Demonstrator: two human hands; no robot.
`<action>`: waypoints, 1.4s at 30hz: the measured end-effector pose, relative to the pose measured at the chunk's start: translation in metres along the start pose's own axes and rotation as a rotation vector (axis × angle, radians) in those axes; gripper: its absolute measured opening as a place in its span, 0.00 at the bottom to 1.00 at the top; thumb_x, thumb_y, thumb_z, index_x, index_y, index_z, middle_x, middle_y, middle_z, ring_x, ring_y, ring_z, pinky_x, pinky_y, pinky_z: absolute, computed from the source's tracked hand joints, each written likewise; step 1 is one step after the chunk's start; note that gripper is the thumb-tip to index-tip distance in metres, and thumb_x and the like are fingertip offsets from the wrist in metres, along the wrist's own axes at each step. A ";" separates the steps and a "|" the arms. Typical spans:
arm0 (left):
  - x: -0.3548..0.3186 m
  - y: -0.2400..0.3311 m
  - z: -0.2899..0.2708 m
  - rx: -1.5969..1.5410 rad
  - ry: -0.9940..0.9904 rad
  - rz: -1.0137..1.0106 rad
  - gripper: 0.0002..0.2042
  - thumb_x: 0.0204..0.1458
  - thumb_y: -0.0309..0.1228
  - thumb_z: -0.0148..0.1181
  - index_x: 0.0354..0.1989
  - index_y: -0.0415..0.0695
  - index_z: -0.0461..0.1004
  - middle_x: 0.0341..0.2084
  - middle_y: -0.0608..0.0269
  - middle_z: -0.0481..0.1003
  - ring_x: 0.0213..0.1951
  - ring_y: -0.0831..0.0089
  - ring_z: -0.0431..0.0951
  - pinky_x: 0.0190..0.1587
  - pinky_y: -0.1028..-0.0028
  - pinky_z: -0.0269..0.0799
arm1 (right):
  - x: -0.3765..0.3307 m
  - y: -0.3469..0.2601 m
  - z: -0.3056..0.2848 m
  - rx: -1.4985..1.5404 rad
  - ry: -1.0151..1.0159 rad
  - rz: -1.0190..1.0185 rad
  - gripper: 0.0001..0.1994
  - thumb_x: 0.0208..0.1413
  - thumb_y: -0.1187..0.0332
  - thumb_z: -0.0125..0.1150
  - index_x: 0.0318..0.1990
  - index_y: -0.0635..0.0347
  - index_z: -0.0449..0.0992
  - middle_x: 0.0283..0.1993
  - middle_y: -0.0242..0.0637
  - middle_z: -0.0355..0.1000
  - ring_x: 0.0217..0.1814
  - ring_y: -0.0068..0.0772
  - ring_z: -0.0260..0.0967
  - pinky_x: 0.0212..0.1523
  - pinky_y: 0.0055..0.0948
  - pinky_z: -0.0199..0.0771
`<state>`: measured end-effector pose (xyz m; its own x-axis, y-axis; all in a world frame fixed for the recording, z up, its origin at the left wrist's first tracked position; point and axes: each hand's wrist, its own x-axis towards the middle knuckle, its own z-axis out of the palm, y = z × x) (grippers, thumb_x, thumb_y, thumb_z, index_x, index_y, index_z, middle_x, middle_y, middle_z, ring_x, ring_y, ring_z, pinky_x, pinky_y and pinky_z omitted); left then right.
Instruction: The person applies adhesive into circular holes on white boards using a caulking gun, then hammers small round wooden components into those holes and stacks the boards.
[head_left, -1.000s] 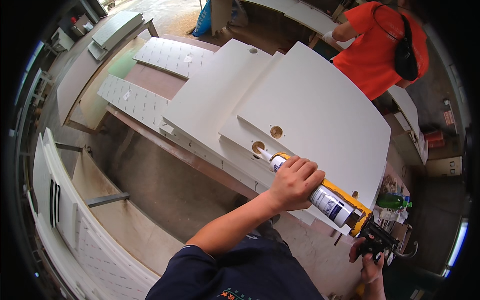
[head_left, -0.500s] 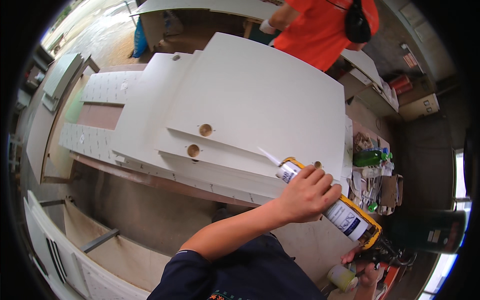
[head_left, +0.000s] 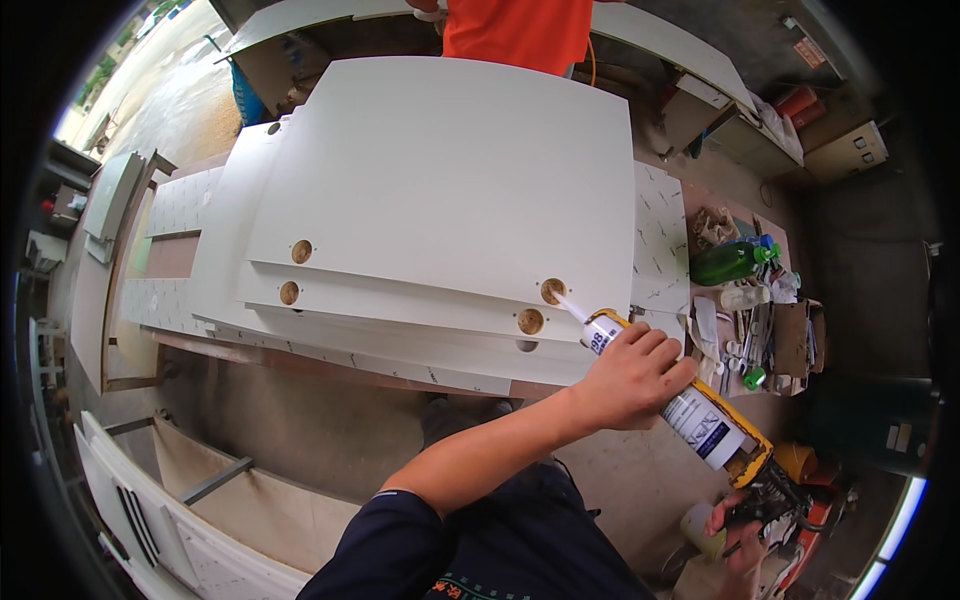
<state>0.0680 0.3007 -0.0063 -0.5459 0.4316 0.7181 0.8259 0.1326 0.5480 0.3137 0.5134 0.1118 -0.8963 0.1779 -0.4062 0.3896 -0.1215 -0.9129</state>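
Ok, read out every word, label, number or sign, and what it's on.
White cartridge: dark print, which I won't copy out.
Navy shirt: coloured lettering, too small to read.
Patterned panel: repeated marks, too small to read.
Orange-and-white notice, upper right: too small to read.

I have free room to sweep over the broad top panel (head_left: 450,170), leftward to the two left holes (head_left: 302,251). At the near right, the caulking gun (head_left: 725,405) and left hand (head_left: 632,380) block my path. Past the panels' right end, a green bottle (head_left: 728,263) and cardboard box (head_left: 791,340) crowd me; a person in orange (head_left: 518,35) closes the far side.
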 end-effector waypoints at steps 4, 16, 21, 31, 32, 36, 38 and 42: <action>0.000 0.002 0.008 0.057 0.062 -0.055 0.25 0.20 0.27 0.65 0.36 0.46 0.71 0.32 0.61 0.70 0.36 0.61 0.73 0.42 0.64 0.68 | 0.017 -0.013 -0.022 -0.108 0.012 0.040 0.38 0.49 0.35 0.62 0.51 0.63 0.65 0.30 0.39 0.66 0.31 0.32 0.64 0.35 0.32 0.66; -0.009 0.021 0.001 0.156 0.080 -0.121 0.25 0.19 0.27 0.64 0.36 0.46 0.72 0.31 0.61 0.72 0.35 0.61 0.75 0.42 0.64 0.71 | 0.028 -0.033 -0.012 -0.184 -0.129 0.000 0.38 0.56 0.37 0.54 0.56 0.67 0.62 0.33 0.42 0.68 0.35 0.34 0.67 0.37 0.35 0.70; -0.025 0.014 -0.001 0.092 0.049 -0.151 0.28 0.16 0.26 0.65 0.38 0.45 0.72 0.32 0.61 0.72 0.36 0.60 0.75 0.42 0.63 0.71 | 0.021 -0.017 -0.013 -0.109 -0.099 0.038 0.35 0.56 0.39 0.57 0.54 0.64 0.63 0.32 0.40 0.67 0.33 0.33 0.66 0.36 0.34 0.69; 0.001 0.042 0.006 0.143 -0.059 -0.101 0.27 0.19 0.25 0.66 0.38 0.45 0.72 0.32 0.61 0.72 0.36 0.62 0.76 0.41 0.64 0.71 | 0.006 -0.014 -0.048 -0.119 0.007 -0.158 0.45 0.50 0.31 0.55 0.60 0.65 0.61 0.36 0.48 0.73 0.35 0.39 0.71 0.37 0.36 0.71; 0.010 0.045 0.011 0.161 -0.083 -0.079 0.26 0.20 0.25 0.66 0.38 0.45 0.72 0.32 0.61 0.72 0.35 0.62 0.76 0.41 0.64 0.71 | 0.001 -0.014 -0.061 -0.049 -0.074 -0.142 0.47 0.48 0.28 0.54 0.61 0.64 0.61 0.35 0.48 0.73 0.34 0.39 0.71 0.37 0.36 0.71; 0.048 0.056 0.054 0.178 -0.240 0.054 0.25 0.23 0.26 0.66 0.38 0.45 0.73 0.30 0.62 0.72 0.34 0.63 0.76 0.40 0.65 0.71 | -0.017 0.026 -0.103 0.345 -0.048 -0.122 0.44 0.53 0.28 0.44 0.59 0.63 0.65 0.19 0.37 0.61 0.18 0.30 0.54 0.22 0.32 0.57; 0.061 0.060 0.084 0.202 -0.327 0.106 0.24 0.23 0.27 0.67 0.38 0.45 0.73 0.30 0.62 0.71 0.33 0.64 0.75 0.39 0.65 0.70 | -0.017 0.047 -0.126 0.450 0.120 -0.038 0.40 0.56 0.31 0.41 0.58 0.61 0.67 0.16 0.35 0.56 0.16 0.29 0.50 0.20 0.32 0.54; 0.088 0.064 0.165 0.259 -0.558 0.182 0.25 0.26 0.31 0.66 0.40 0.45 0.74 0.27 0.62 0.71 0.32 0.64 0.75 0.39 0.66 0.70 | 0.005 0.095 -0.179 0.930 0.235 0.112 0.27 0.63 0.44 0.37 0.54 0.56 0.70 0.14 0.35 0.54 0.14 0.30 0.45 0.20 0.30 0.48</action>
<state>0.0963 0.4943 0.0215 -0.2957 0.8580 0.4201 0.9438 0.1944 0.2673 0.3840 0.6778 0.0153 -0.7593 0.2967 -0.5792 0.0562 -0.8568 -0.5125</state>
